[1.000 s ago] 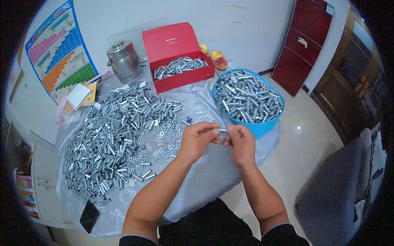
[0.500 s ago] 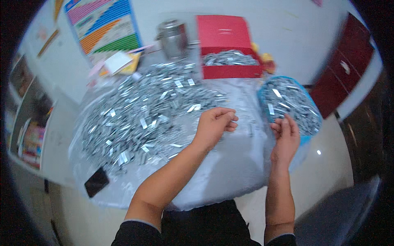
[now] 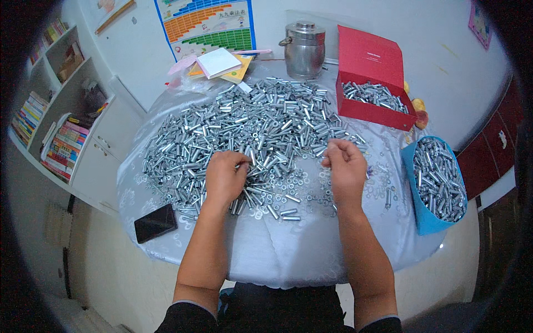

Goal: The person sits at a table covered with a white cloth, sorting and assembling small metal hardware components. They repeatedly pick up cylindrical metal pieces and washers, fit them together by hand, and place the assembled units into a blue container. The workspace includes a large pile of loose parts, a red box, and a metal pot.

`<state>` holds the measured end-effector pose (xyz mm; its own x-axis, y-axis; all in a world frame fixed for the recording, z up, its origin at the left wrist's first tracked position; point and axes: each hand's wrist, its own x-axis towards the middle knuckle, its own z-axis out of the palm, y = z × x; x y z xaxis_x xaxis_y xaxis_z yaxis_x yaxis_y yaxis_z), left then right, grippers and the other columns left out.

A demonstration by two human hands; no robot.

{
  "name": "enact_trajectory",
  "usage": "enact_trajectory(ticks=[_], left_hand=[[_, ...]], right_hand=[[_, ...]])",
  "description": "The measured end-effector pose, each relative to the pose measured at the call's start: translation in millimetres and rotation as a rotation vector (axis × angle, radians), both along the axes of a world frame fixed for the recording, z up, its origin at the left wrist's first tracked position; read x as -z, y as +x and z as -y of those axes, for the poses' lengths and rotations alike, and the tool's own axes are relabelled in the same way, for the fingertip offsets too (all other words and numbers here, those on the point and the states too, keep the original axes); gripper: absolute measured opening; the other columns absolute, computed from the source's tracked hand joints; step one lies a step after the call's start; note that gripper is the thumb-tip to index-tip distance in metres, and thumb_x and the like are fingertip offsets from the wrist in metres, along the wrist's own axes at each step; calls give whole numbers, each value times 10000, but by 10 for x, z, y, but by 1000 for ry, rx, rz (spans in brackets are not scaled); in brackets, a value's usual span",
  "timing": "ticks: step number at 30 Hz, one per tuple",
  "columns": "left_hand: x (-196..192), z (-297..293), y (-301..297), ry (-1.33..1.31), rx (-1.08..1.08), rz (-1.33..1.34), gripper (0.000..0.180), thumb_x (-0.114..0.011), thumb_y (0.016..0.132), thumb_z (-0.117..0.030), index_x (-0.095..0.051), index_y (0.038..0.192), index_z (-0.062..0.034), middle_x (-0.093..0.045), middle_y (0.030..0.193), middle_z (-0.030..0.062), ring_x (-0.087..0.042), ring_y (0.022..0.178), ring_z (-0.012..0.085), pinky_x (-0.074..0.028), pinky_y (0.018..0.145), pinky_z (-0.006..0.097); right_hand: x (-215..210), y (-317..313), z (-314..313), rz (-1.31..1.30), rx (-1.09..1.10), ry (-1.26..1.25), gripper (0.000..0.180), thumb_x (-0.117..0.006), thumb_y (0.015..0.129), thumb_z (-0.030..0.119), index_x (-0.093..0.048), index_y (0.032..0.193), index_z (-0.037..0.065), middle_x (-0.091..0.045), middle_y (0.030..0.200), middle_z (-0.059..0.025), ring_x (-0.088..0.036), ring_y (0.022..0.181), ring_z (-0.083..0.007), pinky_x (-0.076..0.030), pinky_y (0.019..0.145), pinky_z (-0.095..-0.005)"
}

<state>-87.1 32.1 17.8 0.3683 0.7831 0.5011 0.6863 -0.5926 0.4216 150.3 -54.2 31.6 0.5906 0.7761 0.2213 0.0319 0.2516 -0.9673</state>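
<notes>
The left hand (image 3: 224, 176) curls narrow at the pile of metal tubes (image 3: 250, 120); the right hand (image 3: 347, 173) half-curls (I cannot tell either's hold), washers (image 3: 287, 182) to its left.

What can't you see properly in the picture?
Head view: whether the left hand holds anything; its back hides most fingertips.
Head view: whether the right hand holds anything; its curl hides the palm.
Head view: inside bottom of blue tub, covered by metal tubes.
Head view: top of wall chart, cut by upper edge.
</notes>
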Motion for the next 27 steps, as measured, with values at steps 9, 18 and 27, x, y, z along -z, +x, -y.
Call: enact_trajectory(ticks=[9, 18, 27], left_hand=[[-46, 53, -2, -55, 147, -134, 159, -720, 700, -134, -720, 859, -122, -607, 877, 84, -535, 877, 289, -434, 796, 394], [7, 50, 104, -56, 93, -103, 156, -692, 710, -136, -702, 858, -86, -591, 896, 108, -531, 903, 303, -432, 816, 395], [-2, 11, 312, 21, 112, -196, 270, -703, 724, -101, -711, 991, -136, -581, 950, 94, -530, 926, 297, -456, 819, 393]], right_hand=[[362, -386, -393, 996, -174, -301, 267, -679, 775, 194, -663, 993, 40, -606, 958, -190, -608, 932, -341, -483, 826, -417], [327, -248, -257, 942, -209, -457, 170, -672, 798, 204, -629, 882, 63, -583, 905, -151, -598, 843, -343, -484, 739, -438], [377, -160, -172, 926, -216, -382, 166, -667, 799, 183, -619, 874, 43, -578, 898, -165, -594, 846, -343, -480, 744, -433]])
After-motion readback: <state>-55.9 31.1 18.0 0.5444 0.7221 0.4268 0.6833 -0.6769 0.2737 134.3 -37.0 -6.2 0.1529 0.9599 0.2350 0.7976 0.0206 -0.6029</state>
